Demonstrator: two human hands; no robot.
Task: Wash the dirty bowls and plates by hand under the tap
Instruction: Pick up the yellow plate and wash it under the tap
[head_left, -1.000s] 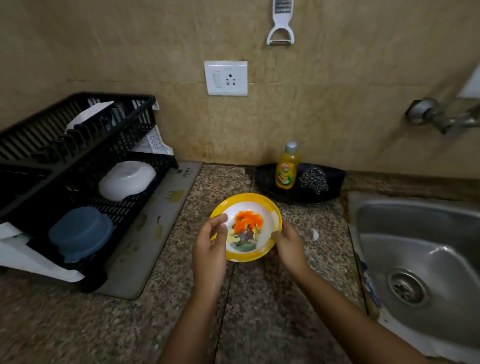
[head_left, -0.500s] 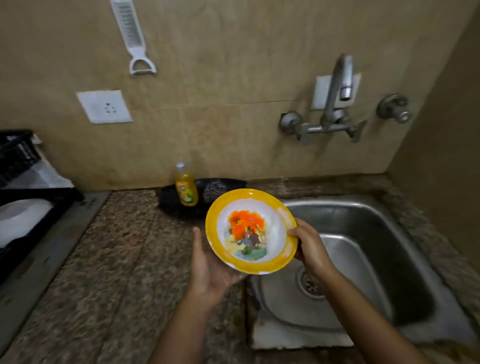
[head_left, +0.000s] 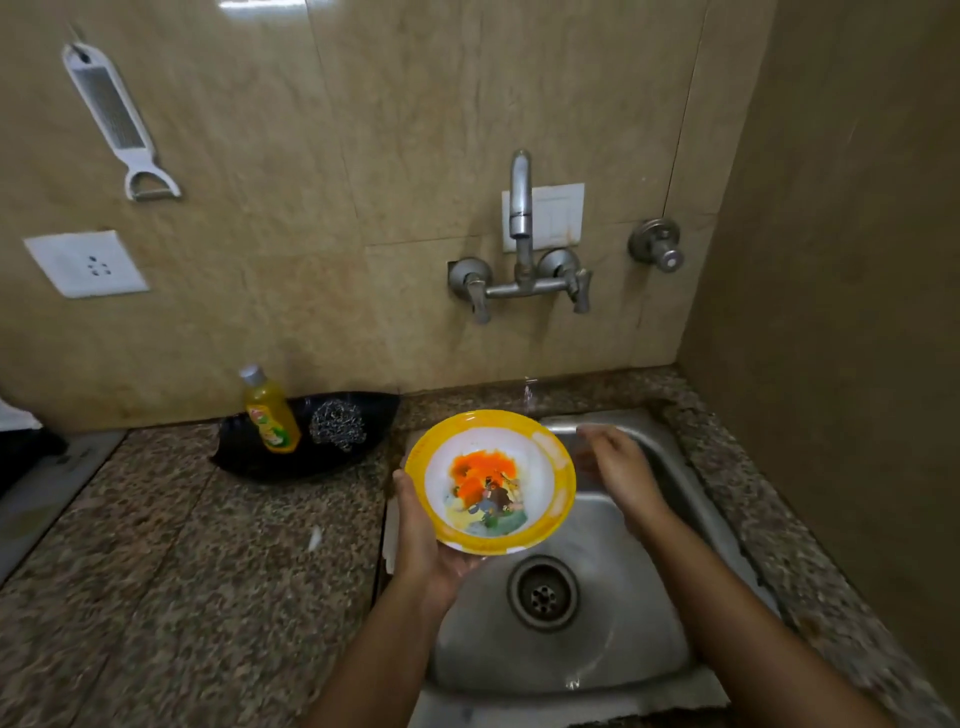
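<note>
The yellow-rimmed bowl (head_left: 491, 480), white inside with an orange smear and a cartoon print, is held in the air over the left side of the steel sink (head_left: 628, 629), tilted so its inside faces the camera. The left hand (head_left: 423, 545) holds it from beneath: the palm is under the base and the thumb lies up against the left rim, while the fingers are hidden behind the bowl. The right hand (head_left: 618, 467) is just beside the bowl's right rim, over the basin; it is blurred, its fingers look loosely straight and it holds nothing. Whether it brushes the rim I cannot tell.

A thin trickle of water (head_left: 527, 389) shows just above the bowl's far rim, straight below the spout of the wall tap (head_left: 519, 202), whose two lever handles point down. The drain (head_left: 543, 592) lies below the bowl, in the middle of the basin.

Left of the sink runs a speckled granite counter (head_left: 208, 597) with a small white scrap (head_left: 314, 538) on it. At the back of the counter, near the bowl, a black tray (head_left: 260, 462) holds a yellow dish soap bottle (head_left: 271, 415), leaning left, and a steel wool scrubber (head_left: 337, 426) beside it.

On the tiled wall, a white switch plate (head_left: 561, 213) sits behind the spout and a separate round valve (head_left: 657, 244) is to its right. Further left are a white socket (head_left: 85, 262) and, above it, a hanging white grater (head_left: 117, 119) with a peeler end
</note>
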